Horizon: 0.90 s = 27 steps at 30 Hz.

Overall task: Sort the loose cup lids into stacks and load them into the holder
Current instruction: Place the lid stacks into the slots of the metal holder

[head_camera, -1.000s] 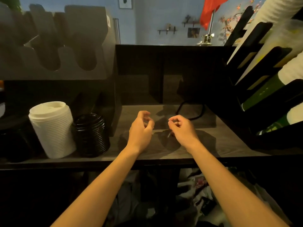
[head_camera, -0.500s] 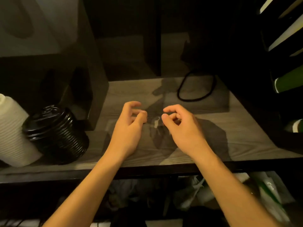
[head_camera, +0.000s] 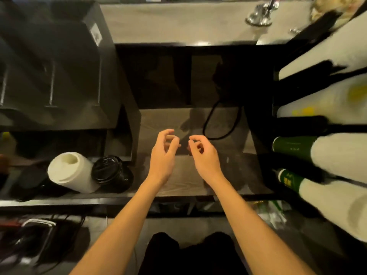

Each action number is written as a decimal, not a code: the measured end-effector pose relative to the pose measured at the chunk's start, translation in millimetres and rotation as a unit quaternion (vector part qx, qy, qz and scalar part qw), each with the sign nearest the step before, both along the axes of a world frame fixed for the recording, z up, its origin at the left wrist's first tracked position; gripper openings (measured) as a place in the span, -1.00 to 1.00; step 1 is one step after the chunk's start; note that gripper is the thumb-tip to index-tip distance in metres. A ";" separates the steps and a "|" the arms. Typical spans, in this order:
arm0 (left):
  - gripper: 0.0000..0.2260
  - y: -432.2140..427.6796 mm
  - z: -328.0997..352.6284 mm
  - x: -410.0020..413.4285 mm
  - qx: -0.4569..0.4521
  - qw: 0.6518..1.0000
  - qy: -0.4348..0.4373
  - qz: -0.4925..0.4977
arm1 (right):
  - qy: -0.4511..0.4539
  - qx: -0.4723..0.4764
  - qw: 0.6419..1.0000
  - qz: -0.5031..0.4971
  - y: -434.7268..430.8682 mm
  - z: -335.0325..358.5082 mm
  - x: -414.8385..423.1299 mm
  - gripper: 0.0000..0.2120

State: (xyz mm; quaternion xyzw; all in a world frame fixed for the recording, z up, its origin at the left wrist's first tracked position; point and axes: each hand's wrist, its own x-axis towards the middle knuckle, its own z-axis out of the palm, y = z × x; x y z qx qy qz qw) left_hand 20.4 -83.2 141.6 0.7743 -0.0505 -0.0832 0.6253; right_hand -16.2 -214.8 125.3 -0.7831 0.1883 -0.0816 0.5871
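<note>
Two hands hover over the wooden counter [head_camera: 184, 181]: my left hand [head_camera: 162, 155] and right hand [head_camera: 204, 157], close together but not touching. The fingers are loosely curled, thumbs near forefingers, gripping nothing I can make out. I judge this a pause between lids, with the hands kept central so either can reach out.

Left of my left hand, the white lid stack [head_camera: 71, 171] and black lid stack [head_camera: 111, 173] stand just beside each other, sorted by colour, presumably one slot each. Farther up and left sits the grey holder [head_camera: 59, 62]; I cannot tell whether it is loaded.

Beyond my right hand lies a looped black cord [head_camera: 220, 124]. To its right, a rack holds slanted cups, among them a green cup [head_camera: 292, 148]. Its print and the holder's white label [head_camera: 96, 34] are too blurred to read.
</note>
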 end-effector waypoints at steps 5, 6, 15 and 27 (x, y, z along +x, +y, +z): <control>-0.79 6.0 60.3 -5.7 -0.001 1.000 0.019 0.011 | -0.002 0.009 1.000 0.014 -3.1 62.7 -1.9 -0.82; -0.79 6.4 70.3 -6.6 -0.001 1.000 0.020 0.014 | -0.003 0.011 1.000 0.016 -3.6 72.0 -1.8 -0.84; -0.77 11.1 125.7 -19.9 0.019 0.999 0.010 0.050 | 0.003 0.023 0.998 0.058 -9.1 132.1 -8.6 -0.85; -0.79 60.5 114.7 -45.6 0.019 0.989 0.053 0.139 | 0.021 0.034 0.988 0.150 28.5 134.4 -8.5 -0.82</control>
